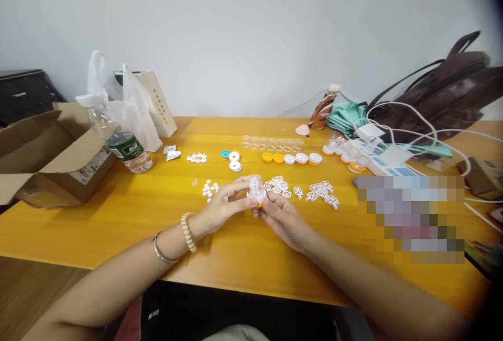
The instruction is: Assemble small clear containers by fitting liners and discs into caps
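My left hand [228, 202] and my right hand [283, 218] meet over the desk, both closed on a small clear plastic container [256, 189] with an orange base. Something white shows inside its clear top. Just beyond my right hand lie white openwork plastic pieces [277, 186], with another pile of openwork pieces [321, 192] farther right. Small white round pieces [210, 188] are scattered beside my left hand. Behind them stand a row of clear cups [273, 144], orange and white round caps [290, 159], and a small cluster of teal and white discs [234, 165].
On the left are an open cardboard box [58, 157], a water bottle [128, 147], and a white plastic bag [137, 110]. To the right, finished-looking clear containers [346, 152], a power strip [383, 165] with cables, a drink bottle [324, 108], and a brown bag [436, 89] crowd the desk.
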`<action>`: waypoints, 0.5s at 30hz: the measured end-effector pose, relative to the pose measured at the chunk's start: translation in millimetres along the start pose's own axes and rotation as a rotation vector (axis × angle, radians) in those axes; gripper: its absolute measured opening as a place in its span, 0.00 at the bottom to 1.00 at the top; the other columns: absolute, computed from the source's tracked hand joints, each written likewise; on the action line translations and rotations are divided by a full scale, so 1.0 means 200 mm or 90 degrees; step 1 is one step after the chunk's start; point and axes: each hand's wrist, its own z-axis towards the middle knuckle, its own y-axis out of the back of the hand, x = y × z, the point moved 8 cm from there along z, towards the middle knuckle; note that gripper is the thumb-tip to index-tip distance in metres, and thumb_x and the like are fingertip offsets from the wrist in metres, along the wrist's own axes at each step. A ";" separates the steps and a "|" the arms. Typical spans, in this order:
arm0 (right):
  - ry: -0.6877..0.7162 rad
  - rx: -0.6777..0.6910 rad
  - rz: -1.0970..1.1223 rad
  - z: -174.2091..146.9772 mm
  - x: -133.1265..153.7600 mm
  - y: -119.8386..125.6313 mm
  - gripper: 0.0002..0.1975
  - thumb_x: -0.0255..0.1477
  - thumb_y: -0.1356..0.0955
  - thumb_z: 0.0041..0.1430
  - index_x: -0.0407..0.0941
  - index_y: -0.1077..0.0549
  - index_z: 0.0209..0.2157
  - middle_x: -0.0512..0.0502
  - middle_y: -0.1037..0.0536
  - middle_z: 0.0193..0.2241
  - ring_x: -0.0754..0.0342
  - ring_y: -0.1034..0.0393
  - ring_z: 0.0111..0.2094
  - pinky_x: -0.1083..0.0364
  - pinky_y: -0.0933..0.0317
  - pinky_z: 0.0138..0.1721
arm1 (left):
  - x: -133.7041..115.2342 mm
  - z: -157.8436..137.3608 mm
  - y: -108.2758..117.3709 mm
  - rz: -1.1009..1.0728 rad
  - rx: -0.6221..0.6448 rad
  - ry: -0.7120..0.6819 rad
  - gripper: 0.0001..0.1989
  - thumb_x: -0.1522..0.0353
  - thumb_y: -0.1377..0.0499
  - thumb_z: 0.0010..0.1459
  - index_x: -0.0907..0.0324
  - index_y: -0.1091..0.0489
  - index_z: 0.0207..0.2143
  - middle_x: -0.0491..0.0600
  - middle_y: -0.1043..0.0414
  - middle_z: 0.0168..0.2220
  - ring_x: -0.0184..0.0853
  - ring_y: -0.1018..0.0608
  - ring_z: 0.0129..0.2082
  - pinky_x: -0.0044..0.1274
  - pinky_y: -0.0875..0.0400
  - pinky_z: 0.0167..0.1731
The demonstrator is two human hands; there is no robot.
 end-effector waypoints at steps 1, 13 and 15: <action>-0.010 0.011 0.015 0.00 -0.01 0.00 0.11 0.37 0.28 0.49 0.43 0.27 0.28 0.50 0.30 0.25 0.59 0.39 0.28 0.57 0.45 0.33 | 0.01 0.00 -0.02 -0.034 0.022 0.006 0.13 0.66 0.41 0.54 0.61 0.28 0.42 0.53 0.32 0.42 0.33 0.28 0.36 0.25 0.34 0.39; -0.125 0.119 0.092 -0.03 -0.03 -0.08 0.15 0.41 0.30 0.50 0.44 0.29 0.33 0.48 0.27 0.27 0.58 0.34 0.30 0.57 0.41 0.35 | -0.02 -0.02 -0.06 -0.040 0.087 0.026 0.15 0.64 0.42 0.55 0.62 0.30 0.44 0.56 0.35 0.49 0.28 0.27 0.26 0.24 0.29 0.29; -0.078 0.070 0.013 -0.01 0.01 -0.04 0.14 0.40 0.31 0.51 0.44 0.28 0.34 0.47 0.26 0.31 0.57 0.33 0.32 0.56 0.40 0.38 | -0.05 -0.02 -0.02 0.083 0.013 -0.024 0.15 0.65 0.43 0.56 0.62 0.30 0.44 0.55 0.32 0.46 0.33 0.25 0.34 0.27 0.29 0.38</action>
